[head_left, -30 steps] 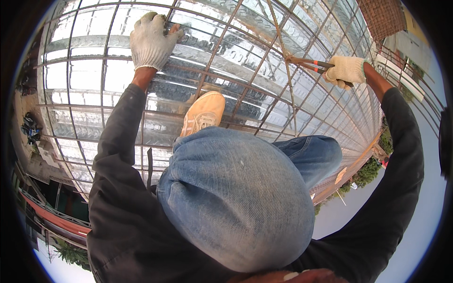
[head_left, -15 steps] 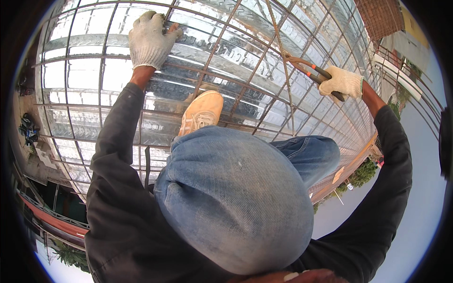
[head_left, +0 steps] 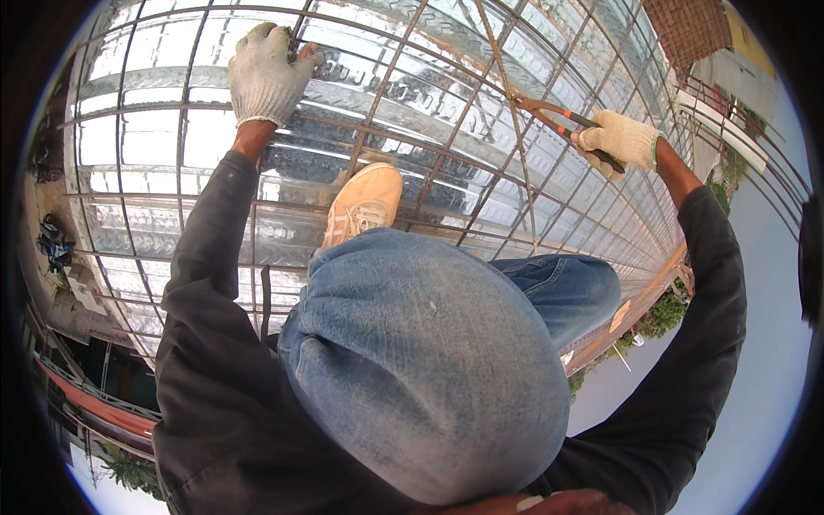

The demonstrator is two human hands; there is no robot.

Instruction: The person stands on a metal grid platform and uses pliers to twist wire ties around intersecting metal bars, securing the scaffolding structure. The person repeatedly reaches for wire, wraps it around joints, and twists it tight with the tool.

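Observation:
My left hand (head_left: 270,75), in a pale knitted glove, is closed over a steel bar (head_left: 302,17) of the rusty mesh, its thumb toward the right. The glove covers most of that grip. At the right, my gloved right hand (head_left: 625,140) grips a pair of pincers (head_left: 543,110) with dark, orange-banded handles, which stand somewhat apart. The pincers' jaws meet a bar crossing beside a slanting rusty rod (head_left: 524,163). Whether wire is between the jaws is too small to tell.
Shiny corrugated metal sheeting (head_left: 154,142) lies beneath the mesh. My tan shoe (head_left: 371,193) stands on it between the hands, and my jeans-covered knee (head_left: 429,343) fills the middle. An edge with a drop runs along the left; a brick-red roof (head_left: 687,34) is at the far right.
The pincers' handles have spread a little and tilted in my right hand, whose lower fingers now show. My left hand keeps its hold, slightly farther left in view.

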